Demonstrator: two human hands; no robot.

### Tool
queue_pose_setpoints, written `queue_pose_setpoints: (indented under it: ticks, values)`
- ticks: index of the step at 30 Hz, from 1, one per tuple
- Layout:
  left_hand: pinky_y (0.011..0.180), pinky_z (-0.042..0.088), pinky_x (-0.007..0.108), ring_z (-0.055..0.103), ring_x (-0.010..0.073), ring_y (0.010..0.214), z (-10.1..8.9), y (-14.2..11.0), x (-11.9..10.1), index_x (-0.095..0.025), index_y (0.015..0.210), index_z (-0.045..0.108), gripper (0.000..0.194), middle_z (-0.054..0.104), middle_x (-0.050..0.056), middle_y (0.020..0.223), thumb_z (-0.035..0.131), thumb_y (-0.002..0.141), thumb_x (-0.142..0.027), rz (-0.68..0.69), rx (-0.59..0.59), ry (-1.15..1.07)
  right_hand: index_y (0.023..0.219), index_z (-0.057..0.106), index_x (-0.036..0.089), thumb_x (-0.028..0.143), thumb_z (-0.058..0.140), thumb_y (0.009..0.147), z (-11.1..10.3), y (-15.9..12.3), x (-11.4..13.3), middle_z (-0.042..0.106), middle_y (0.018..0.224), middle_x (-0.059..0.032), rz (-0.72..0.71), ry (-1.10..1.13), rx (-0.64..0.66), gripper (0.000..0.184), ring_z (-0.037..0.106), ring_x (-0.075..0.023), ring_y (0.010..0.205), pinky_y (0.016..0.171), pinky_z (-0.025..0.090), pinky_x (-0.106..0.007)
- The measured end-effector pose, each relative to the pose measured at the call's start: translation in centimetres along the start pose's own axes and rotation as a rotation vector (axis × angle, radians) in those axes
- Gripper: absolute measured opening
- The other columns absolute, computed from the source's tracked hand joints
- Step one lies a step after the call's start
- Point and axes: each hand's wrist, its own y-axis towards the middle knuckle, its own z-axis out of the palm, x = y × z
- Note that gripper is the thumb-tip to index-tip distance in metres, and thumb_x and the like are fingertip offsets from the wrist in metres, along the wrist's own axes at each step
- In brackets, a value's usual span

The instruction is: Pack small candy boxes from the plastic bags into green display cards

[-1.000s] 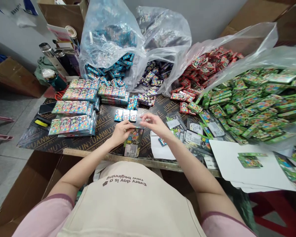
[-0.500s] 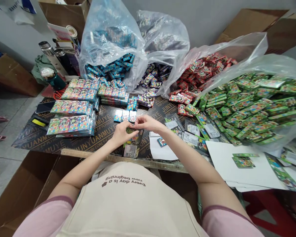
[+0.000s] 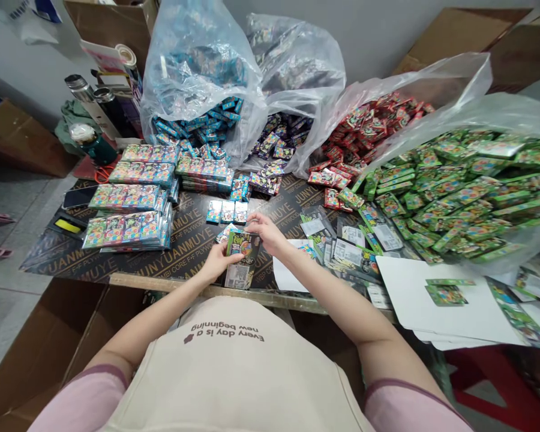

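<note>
My left hand (image 3: 219,261) is closed at the left side of a green and black printed plastic pouch (image 3: 243,246), its thumb lying across the front. At the pouch's upper right edge, my right hand (image 3: 268,233) has its thumb and fingers drawn together on the rim. The pouch's upper part is raised toward me, and a white label shows lower down. Just beyond my left fingers lies a small blue-and-white packet (image 3: 225,233), partly hidden behind the pouch. A row of three small blue packets (image 3: 227,212) sits farther back on the dark board.
Stacks of filled packs (image 3: 122,229) stand on the left. Behind are clear bags of blue packets (image 3: 198,129), purple packets (image 3: 276,135), red packets (image 3: 378,120) and green packets (image 3: 468,186). Flat pouches (image 3: 348,243) and white sheets (image 3: 405,300) lie on the right.
My hands have moved apart from their pinch together, the left lower and onto the pouch's side. The pouch's printed top has come up into view, and a blue-and-white packet now shows behind it.
</note>
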Motion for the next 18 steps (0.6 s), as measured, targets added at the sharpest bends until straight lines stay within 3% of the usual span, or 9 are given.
queue_pose_setpoints:
  ticks: [3,6,9,11,13,15,18]
  values:
    - [0.073,0.050,0.032,0.063,0.0187,0.072,-0.7,-0.1,-1.1,-0.012,0.085,0.069,0.035,0.071,0.005,0.081,0.076,0.065,-0.039,0.028,0.022,0.080,0.093,0.054,0.023,0.026,0.069,0.052,-0.7,0.2,-0.1,0.051,0.055,0.0092,0.036,0.095,-0.024,0.044,0.045,-0.0096,0.048,0.049,0.037,-0.022]
    - [0.073,0.049,0.031,0.063,0.0189,0.074,-2.3,1.8,-5.6,-0.013,0.086,0.070,0.026,0.071,0.003,0.080,0.070,0.072,-0.035,0.290,-0.085,0.342,0.099,0.053,0.025,0.039,0.069,0.062,-2.5,0.6,0.2,0.059,0.069,0.0051,-0.118,0.106,-0.155,0.043,0.054,-0.0104,0.058,0.057,0.042,-0.024]
    - [0.090,0.046,0.035,0.063,0.0218,0.097,-4.1,5.7,-10.5,-0.018,0.109,0.067,0.030,0.071,0.004,0.104,0.059,0.082,-0.027,0.586,-0.260,0.668,0.098,0.055,0.024,0.046,0.063,0.071,-4.7,0.6,-0.1,0.063,0.083,0.0006,-0.302,-0.092,-0.254,0.035,0.057,-0.0119,0.068,0.065,0.045,-0.026]
    - [0.107,0.034,0.043,0.053,0.0241,0.120,-5.1,9.3,-12.4,-0.021,0.120,0.063,0.037,0.064,0.004,0.124,0.050,0.085,-0.021,0.680,-0.270,0.933,0.094,0.059,0.022,0.043,0.061,0.074,-6.2,0.4,-0.9,0.063,0.089,-0.0028,-0.388,-0.326,-0.265,0.029,0.058,-0.0150,0.075,0.069,0.046,-0.029]
    - [0.114,0.020,0.051,0.046,0.0257,0.129,-6.1,13.0,-12.8,-0.023,0.124,0.060,0.040,0.059,0.004,0.131,0.044,0.087,-0.019,0.667,-0.261,1.154,0.092,0.062,0.020,0.039,0.059,0.077,-8.1,0.1,-1.7,0.064,0.095,-0.0066,-0.470,-0.588,-0.285,0.024,0.058,-0.0196,0.086,0.077,0.046,-0.034]
    - [0.115,0.015,0.052,0.044,0.0260,0.130,-7.1,16.2,-12.1,-0.022,0.126,0.058,0.042,0.058,0.006,0.134,0.040,0.089,-0.019,0.640,-0.221,1.282,0.095,0.064,0.019,0.035,0.057,0.079,-10.6,-0.3,-2.4,0.063,0.106,-0.0106,-0.512,-0.844,-0.369,0.023,0.056,-0.0247,0.101,0.088,0.044,-0.040]
    - [0.115,0.014,0.052,0.041,0.0273,0.131,-9.0,19.0,-10.3,-0.016,0.128,0.056,0.043,0.056,0.010,0.135,0.039,0.089,-0.019,0.604,-0.137,1.389,0.105,0.064,0.016,0.034,0.060,0.079,-15.4,-1.5,-2.9,0.056,0.125,-0.0174,-0.405,-1.154,-0.580,0.032,0.046,-0.0327,0.119,0.098,0.036,-0.048]
